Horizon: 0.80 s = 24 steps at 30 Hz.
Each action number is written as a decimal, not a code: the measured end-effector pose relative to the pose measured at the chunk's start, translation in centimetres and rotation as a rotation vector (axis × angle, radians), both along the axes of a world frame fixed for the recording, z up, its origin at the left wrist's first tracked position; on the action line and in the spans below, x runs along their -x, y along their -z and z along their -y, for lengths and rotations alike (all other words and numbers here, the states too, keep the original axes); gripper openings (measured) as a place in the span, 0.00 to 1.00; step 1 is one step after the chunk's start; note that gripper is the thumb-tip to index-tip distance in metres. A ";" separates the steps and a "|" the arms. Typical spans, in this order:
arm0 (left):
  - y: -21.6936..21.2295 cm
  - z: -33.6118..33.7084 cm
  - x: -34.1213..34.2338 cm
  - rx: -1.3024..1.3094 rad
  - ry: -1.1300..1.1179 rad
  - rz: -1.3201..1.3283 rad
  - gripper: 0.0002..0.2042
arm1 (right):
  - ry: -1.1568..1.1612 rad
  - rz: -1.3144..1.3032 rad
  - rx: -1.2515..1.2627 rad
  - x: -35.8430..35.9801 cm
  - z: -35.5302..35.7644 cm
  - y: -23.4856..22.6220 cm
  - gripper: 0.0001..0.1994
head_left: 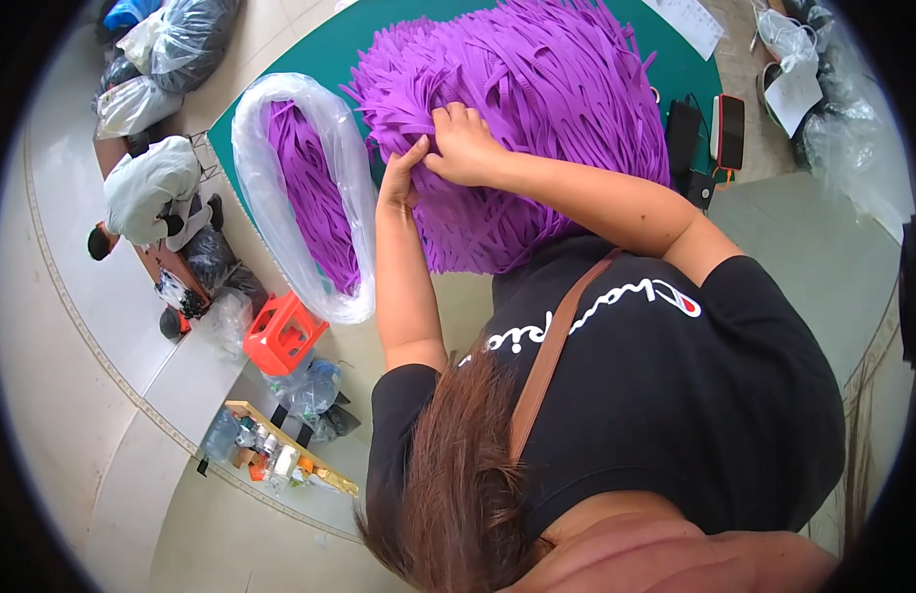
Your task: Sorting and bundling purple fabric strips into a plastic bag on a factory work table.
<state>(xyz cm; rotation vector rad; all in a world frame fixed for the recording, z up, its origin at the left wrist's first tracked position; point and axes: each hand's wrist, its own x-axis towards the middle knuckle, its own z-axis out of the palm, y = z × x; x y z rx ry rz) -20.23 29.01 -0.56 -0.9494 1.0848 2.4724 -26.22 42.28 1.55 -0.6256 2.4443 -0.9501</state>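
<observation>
A large heap of narrow purple strips [567, 89] lies in front of me. At its left side both my hands work close together. My right hand [466, 146] has its fingers curled into the strips, closed on some of them. Just beside it my left hand [402, 176] is pinched, thumb up against the strips near the right hand; what lies between its fingers is hidden. Left of my left forearm stands a clear plastic bag [248, 148], its rim rolled open, with more purple strips [314, 198] inside.
The heap and bag rest on a green table [329, 49]. A phone [729, 133] and a black case [683, 133] lie at its right edge. Left stand a red stool [280, 334] and a box of small items [270, 450]. Another person [151, 193] bends near stuffed bags [186, 44].
</observation>
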 end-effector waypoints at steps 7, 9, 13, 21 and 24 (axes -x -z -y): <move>0.5 -0.9 0.4 0.634 -0.088 -0.219 0.25 | 0.046 0.043 0.098 0.0 0.1 0.0 0.21; 0.1 -0.9 0.4 0.441 -0.129 -0.223 0.29 | 0.177 0.122 0.234 0.1 -0.1 0.1 0.28; -0.7 0.3 1.2 0.126 -0.069 -0.171 0.33 | 0.703 0.826 0.370 3.2 0.7 2.2 0.38; 0.3 0.1 1.4 0.009 -0.097 0.006 0.24 | 0.285 0.344 0.294 1.1 0.3 0.1 0.31; -0.8 -0.4 1.0 0.027 -0.106 -0.103 0.24 | 0.195 0.054 0.299 -0.6 0.6 -0.8 0.30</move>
